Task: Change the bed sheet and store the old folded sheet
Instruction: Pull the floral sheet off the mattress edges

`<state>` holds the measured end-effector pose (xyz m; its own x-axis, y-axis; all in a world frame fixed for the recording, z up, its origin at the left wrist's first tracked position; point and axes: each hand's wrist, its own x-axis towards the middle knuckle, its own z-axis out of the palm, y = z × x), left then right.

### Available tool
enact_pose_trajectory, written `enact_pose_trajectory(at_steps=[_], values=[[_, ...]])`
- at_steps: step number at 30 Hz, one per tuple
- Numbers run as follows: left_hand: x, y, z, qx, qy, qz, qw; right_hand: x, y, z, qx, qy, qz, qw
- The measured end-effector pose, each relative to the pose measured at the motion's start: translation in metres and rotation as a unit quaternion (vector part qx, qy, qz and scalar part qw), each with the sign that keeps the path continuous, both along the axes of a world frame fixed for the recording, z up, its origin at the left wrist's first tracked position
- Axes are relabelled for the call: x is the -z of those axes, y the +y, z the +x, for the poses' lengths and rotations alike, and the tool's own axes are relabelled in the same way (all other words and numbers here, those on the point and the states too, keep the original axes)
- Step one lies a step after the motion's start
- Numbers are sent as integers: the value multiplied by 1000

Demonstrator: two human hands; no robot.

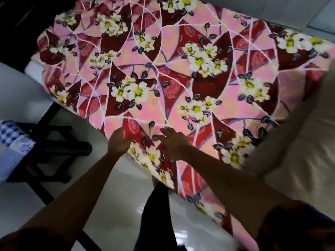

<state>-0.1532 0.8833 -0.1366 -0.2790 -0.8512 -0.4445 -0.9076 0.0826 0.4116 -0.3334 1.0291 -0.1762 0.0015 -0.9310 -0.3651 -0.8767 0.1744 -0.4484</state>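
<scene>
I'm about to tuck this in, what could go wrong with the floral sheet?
The floral sheet hangs off the near corner toward the floor and may slip, since the right hand only rests on it. It lies skewed, leaving cream bedding bare at right; tucking now could fix that in.

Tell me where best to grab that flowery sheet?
Probably the near edge of the flowery sheet, hanging loose by the left hand and right hand. Come from this near side and pinch the hem; elsewhere it lies flat, offering nothing to grip.
</scene>
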Motion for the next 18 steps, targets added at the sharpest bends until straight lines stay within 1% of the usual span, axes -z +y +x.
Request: enact_pose_trajectory(at_steps=[2, 4, 5, 6, 7, 9, 10, 13, 16, 18], values=[[33, -81, 8, -14, 7, -20, 1000, 26, -82, 14, 0, 18, -6, 1000], [73, -177, 28, -41, -10, -54, 998, 54, -178, 33, 16, 22, -17, 999], [87, -213, 34, -35, -16, -90, 995, 60, -212, 38, 23, 22, -27, 999], [93, -234, 36, -33, 4, -127, 991, 64, -231, 41, 26, 19, -30, 999], [105, -264, 44, -8, -2, -164, 986, 73, -259, 47, 23, 22, -31, 999], [114, -316, 53, 5, -29, -147, 989, 90, -308, 53, 37, 20, -37, 998], [122, -334, 58, 7, -40, -135, 990, 95, -324, 55, 43, 14, -37, 998], [144, -355, 66, 70, -63, -199, 975, 108, -349, 58, 47, 51, -23, 997], [146, -353, 60, 55, -57, -202, 976, 109, -351, 59, 61, 57, -16, 996], [147, -347, 52, 51, -39, -192, 979, 101, -351, 55, 73, 40, -13, 996]])
